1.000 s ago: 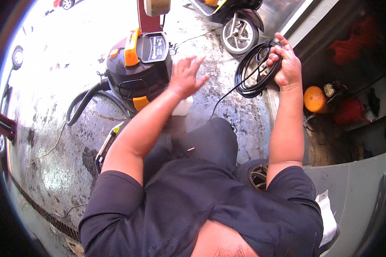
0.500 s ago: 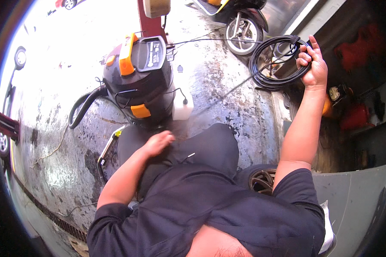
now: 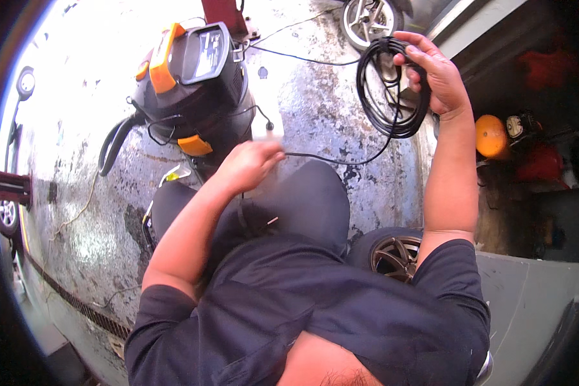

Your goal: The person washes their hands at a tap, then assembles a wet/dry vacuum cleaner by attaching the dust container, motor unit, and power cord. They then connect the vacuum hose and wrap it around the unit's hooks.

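Note:
My right hand (image 3: 433, 72) is raised at the far right, its thumb side hooked through a hanging coil of black cable (image 3: 365, 96). Its fingers curl loosely at the coil's top. From the coil, one strand sags leftward to my left hand (image 3: 254, 164), which is closed on it and slightly smeared by motion. That hand is over my thighs, just in front of a black drum vacuum cleaner (image 3: 193, 103) with orange latches and handle. Another stretch of cable runs from behind the cleaner to the coil. A short lead with a plug (image 3: 269, 126) hangs off the cleaner's side.
The cleaner's ribbed hose (image 3: 114, 145) bends down on the left. A scooter wheel (image 3: 368, 22) stands at the far side, and a tyre with a bronze rim (image 3: 395, 257) lies beside my right hip. Shelving with an orange round object (image 3: 492, 136) is at the right.
My left hand has moved forward and rightward. My right hand has come inward with the coil, which now hangs narrower. The strand between them has gone from straight to sagging.

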Tool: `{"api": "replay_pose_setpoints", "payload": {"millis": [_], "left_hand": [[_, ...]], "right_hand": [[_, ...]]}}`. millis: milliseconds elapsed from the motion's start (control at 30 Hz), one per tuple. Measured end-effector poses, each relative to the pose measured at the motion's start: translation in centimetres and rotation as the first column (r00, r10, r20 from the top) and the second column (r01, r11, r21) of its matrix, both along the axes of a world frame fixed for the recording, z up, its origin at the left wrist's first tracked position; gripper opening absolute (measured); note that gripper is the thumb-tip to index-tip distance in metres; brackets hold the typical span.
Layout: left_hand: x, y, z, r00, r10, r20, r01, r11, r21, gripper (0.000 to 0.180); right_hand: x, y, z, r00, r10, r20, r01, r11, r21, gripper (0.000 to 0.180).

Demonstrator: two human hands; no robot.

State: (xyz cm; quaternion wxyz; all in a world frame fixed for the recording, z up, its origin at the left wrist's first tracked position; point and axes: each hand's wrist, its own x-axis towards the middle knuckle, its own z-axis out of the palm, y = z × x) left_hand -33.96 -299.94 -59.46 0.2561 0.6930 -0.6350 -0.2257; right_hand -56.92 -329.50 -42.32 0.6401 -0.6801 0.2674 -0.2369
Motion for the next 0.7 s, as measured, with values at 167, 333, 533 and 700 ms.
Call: {"api": "replay_pose_setpoints", "payload": {"millis": [167, 333, 533, 700], "left_hand": [[-1.9, -5.5, 0.4, 0.985, -0.07, 0.156, 0.023, 0.958, 0.286, 0.024], [-1.4, -7.6, 1.3, 0.978, 0.086, 0.191, -0.109, 0.988, 0.111, 0.026], [-2.5, -12.7, 8.4, 0.916, -0.043, 0.399, 0.08, 0.994, -0.076, 0.023], [-1.5, -12.7, 9.0, 0.98, 0.163, 0.117, -0.15, 0.982, -0.112, 0.032]], "right_hand": [[2.4, 0.6, -4.7, 0.973, 0.208, -0.097, -0.2, 0.976, 0.082, 0.035], [3.6, 2.0, -9.2, 0.899, 0.416, -0.138, -0.402, 0.908, 0.121, 0.05], [5.1, 1.6, -15.9, 0.823, 0.558, -0.11, -0.569, 0.807, -0.159, 0.049], [5.2, -0.9, -12.7, 0.891, 0.447, -0.082, -0.453, 0.888, -0.079, 0.017]]}}
